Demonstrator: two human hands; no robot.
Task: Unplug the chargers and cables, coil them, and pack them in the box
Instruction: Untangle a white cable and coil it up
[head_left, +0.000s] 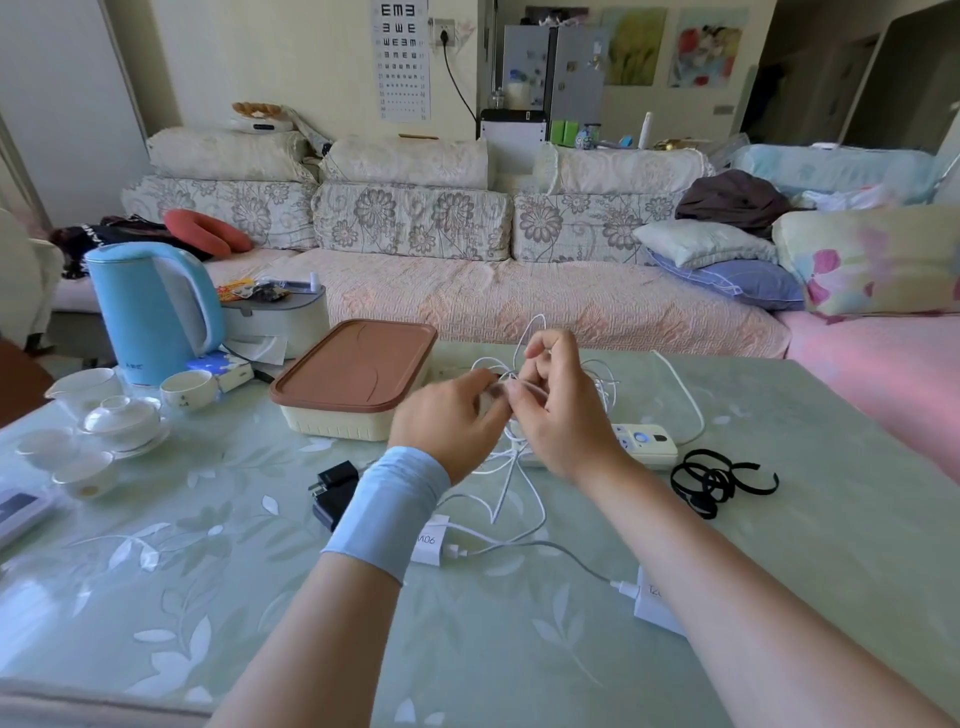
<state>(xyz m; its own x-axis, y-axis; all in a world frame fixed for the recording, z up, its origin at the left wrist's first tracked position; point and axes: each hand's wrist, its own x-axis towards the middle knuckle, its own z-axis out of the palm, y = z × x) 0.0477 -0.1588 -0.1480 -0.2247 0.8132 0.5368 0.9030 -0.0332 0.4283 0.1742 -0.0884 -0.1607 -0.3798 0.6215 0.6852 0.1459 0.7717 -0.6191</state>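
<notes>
Both hands are raised over the middle of the table with a tangle of thin white cable (511, 483) between them. My left hand (447, 421) pinches the cable at its fingertips. My right hand (556, 405) has its fingers curled round loops of the same cable. Loose loops hang down to the table. The cream box (332, 423) with a brown lid (358, 366) stands shut just left of the hands. Two black chargers (332, 493) lie by my left wrist. A white power strip (644, 441) lies behind my right hand. A white charger (652, 603) with a grey cable sits under my right forearm.
Black straps (719, 483) lie right of the power strip. A blue kettle (150, 312), a grey container (280, 317) and white tea cups (122, 421) fill the table's left side. A sofa (467, 291) runs along the far edge. A labelled paper tag (431, 540) lies near the cables.
</notes>
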